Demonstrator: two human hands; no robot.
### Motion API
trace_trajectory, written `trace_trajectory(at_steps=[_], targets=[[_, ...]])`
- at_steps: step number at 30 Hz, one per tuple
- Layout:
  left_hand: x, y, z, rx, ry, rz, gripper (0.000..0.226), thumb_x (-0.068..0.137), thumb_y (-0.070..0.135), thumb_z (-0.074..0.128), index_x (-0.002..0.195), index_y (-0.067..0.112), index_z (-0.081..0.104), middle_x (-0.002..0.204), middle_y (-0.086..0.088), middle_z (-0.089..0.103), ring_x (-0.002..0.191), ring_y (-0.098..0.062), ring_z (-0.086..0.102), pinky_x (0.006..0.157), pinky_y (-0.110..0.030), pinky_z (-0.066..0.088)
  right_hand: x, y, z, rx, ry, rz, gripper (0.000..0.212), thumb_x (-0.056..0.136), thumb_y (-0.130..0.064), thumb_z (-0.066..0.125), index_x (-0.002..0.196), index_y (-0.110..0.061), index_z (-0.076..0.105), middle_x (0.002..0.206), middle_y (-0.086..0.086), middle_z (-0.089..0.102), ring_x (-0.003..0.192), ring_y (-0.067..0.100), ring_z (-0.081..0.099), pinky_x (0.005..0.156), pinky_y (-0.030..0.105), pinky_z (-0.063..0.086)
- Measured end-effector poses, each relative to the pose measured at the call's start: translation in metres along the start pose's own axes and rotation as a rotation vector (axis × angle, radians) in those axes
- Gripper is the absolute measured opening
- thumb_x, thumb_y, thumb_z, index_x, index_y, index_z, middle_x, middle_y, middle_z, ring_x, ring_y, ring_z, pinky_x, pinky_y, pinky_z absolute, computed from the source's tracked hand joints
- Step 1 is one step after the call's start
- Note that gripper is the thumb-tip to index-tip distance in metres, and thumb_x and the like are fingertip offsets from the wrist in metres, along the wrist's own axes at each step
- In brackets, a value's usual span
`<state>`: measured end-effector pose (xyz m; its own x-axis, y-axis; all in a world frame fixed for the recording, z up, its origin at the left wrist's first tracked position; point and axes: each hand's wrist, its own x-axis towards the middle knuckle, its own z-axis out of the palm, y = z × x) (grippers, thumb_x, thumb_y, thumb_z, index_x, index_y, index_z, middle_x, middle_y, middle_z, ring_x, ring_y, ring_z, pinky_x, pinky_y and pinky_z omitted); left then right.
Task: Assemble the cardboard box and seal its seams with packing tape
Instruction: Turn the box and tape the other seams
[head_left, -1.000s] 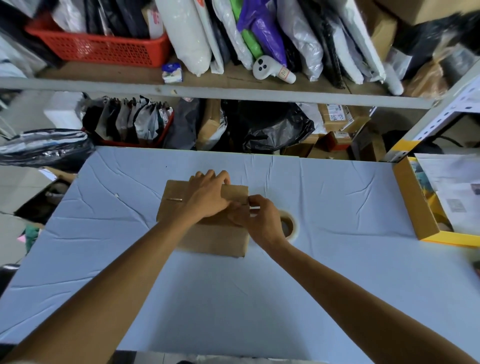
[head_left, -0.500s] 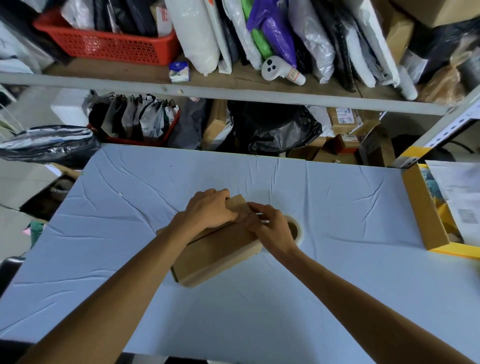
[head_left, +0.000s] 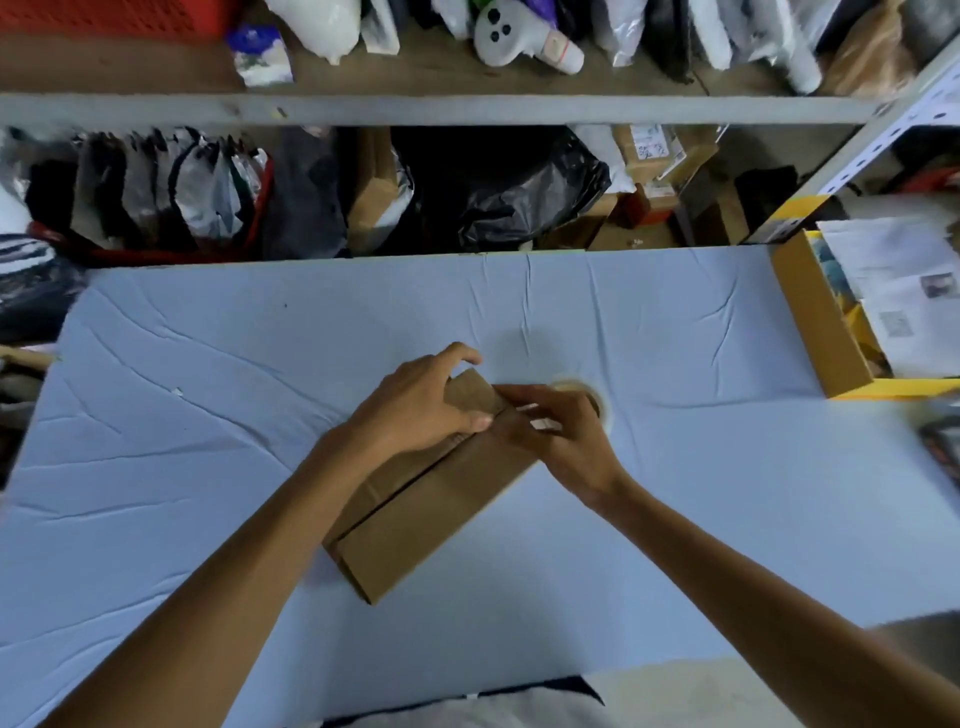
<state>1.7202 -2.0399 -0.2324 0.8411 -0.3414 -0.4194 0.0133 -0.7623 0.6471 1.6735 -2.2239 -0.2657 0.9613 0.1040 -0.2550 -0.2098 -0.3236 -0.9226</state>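
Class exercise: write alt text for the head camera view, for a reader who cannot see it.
Two bare hands, left hand and right hand, press on the far end of a long cardboard box lying diagonally on a pale blue table. A tape roll sits behind; cluttered shelves beyond.

Cardboard box (head_left: 431, 514) lies diagonal on blue-covered bench (head_left: 208, 415), centre seam up. Left hand (head_left: 415, 405) presses far end, fingers (head_left: 462, 356) curled over box edge. Right hand (head_left: 556, 436) pinches at seam just beside left thumb. Tape roll (head_left: 597, 397) just behind right fingers (head_left: 519, 395), mostly hidden.
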Motion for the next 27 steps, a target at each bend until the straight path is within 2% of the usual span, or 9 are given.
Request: trace_trajectory(at_steps=[4, 7, 10, 14, 18, 23, 27], targets=[[-0.01, 0.002, 0.004, -0.056, 0.024, 0.005, 0.048, 0.08, 0.039, 0.072, 0.124, 0.038, 0.051, 0.118, 0.01, 0.054, 0.106, -0.015, 0.055, 0.089, -0.033, 0.048, -0.01, 0.003, 0.002, 0.032, 0.015, 0.0, 0.031, 0.079, -0.01, 0.068, 0.109, -0.019, 0.072, 0.098, -0.009, 0.073, 0.095, 0.009, 0.067, 0.076, 0.024, 0.055], [-0.016, 0.004, 0.009, -0.084, 0.024, -0.017, 0.049, 0.08, 0.034, 0.073, 0.124, 0.039, 0.051, 0.118, 0.013, 0.053, 0.104, -0.011, 0.054, 0.089, -0.03, 0.047, -0.02, 0.007, 0.004, 0.053, -0.001, -0.025, 0.034, 0.081, -0.005, 0.069, 0.112, -0.019, 0.07, 0.102, -0.009, 0.071, 0.094, 0.007, 0.066, 0.075, 0.021, 0.055], [-0.019, 0.003, 0.013, -0.116, 0.016, -0.051, 0.04, 0.084, 0.038, 0.068, 0.12, 0.045, 0.052, 0.118, 0.013, 0.055, 0.104, -0.006, 0.056, 0.091, -0.031, 0.049, -0.023, 0.012, 0.003, 0.057, -0.039, -0.043, 0.037, 0.081, -0.01, 0.072, 0.117, -0.019, 0.067, 0.107, -0.008, 0.068, 0.097, 0.006, 0.066, 0.081, 0.023, 0.055], [-0.016, 0.004, 0.018, -0.172, 0.129, -0.1, 0.021, 0.09, 0.034, 0.06, 0.109, 0.043, 0.062, 0.107, 0.02, 0.063, 0.1, 0.007, 0.058, 0.084, -0.016, 0.045, -0.019, 0.021, 0.003, 0.002, -0.066, -0.099, 0.04, 0.081, -0.025, 0.074, 0.12, -0.024, 0.065, 0.108, -0.01, 0.065, 0.098, 0.007, 0.065, 0.082, 0.031, 0.056], [-0.012, 0.005, 0.02, -0.211, 0.182, -0.165, 0.022, 0.088, 0.028, 0.064, 0.107, 0.039, 0.065, 0.104, 0.018, 0.067, 0.099, 0.004, 0.062, 0.089, -0.025, 0.048, -0.017, 0.03, 0.01, -0.052, -0.06, -0.148, 0.045, 0.081, -0.04, 0.07, 0.122, -0.026, 0.06, 0.109, -0.01, 0.061, 0.096, 0.013, 0.064, 0.077, 0.039, 0.055], [-0.011, 0.012, 0.022, -0.265, 0.246, -0.25, 0.015, 0.083, 0.024, 0.07, 0.095, 0.032, 0.069, 0.097, 0.015, 0.07, 0.09, 0.002, 0.065, 0.089, -0.03, 0.051, -0.017, 0.033, 0.008, -0.07, -0.061, -0.208, 0.047, 0.083, -0.045, 0.068, 0.122, -0.022, 0.059, 0.108, -0.005, 0.061, 0.095, 0.017, 0.065, 0.074, 0.042, 0.056], [-0.014, 0.016, 0.026, -0.235, 0.283, -0.271, 0.014, 0.084, 0.026, 0.069, 0.096, 0.034, 0.068, 0.099, 0.015, 0.069, 0.096, -0.003, 0.064, 0.092, -0.037, 0.051, -0.015, 0.032, 0.006, -0.063, -0.074, -0.215, 0.049, 0.081, -0.048, 0.069, 0.121, -0.021, 0.06, 0.108, -0.004, 0.062, 0.094, 0.016, 0.065, 0.074, 0.04, 0.056]])
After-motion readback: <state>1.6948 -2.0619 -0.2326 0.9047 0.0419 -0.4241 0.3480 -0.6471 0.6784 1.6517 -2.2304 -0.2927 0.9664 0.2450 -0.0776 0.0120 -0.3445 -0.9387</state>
